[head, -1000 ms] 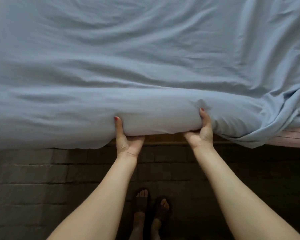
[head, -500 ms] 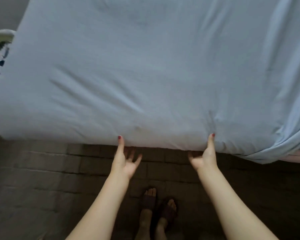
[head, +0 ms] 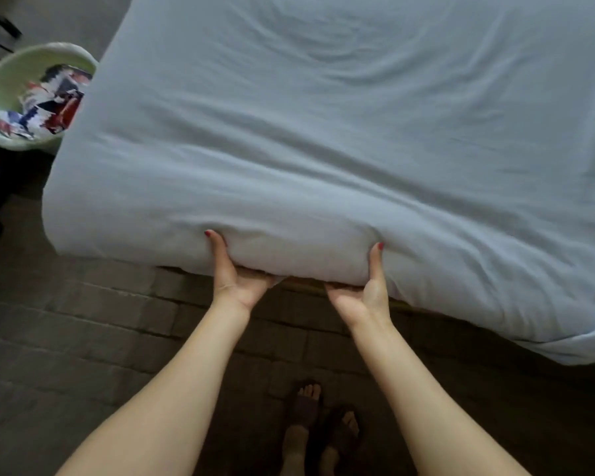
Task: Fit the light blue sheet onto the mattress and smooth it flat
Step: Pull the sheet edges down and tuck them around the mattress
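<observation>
Light blue sheet (head: 340,139) covers mattress, wrinkled, filling frame upper right. Left hand (head: 236,273) and right hand (head: 364,286) grip its near edge, thumbs up, fingers tucked under. Green basin (head: 4,87) upper left; brick floor (head: 83,338) below.

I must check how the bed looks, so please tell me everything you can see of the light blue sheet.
The light blue sheet is thin, soft-looking cloth that covers the whole visible top of the mattress and wraps down over its near edge and left corner. Long shallow wrinkles run across it, so it is not yet flat. At the far right its edge hangs looser. The left hand and right hand grip the near edge, thumbs pressed on the side, fingers hidden underneath.
</observation>
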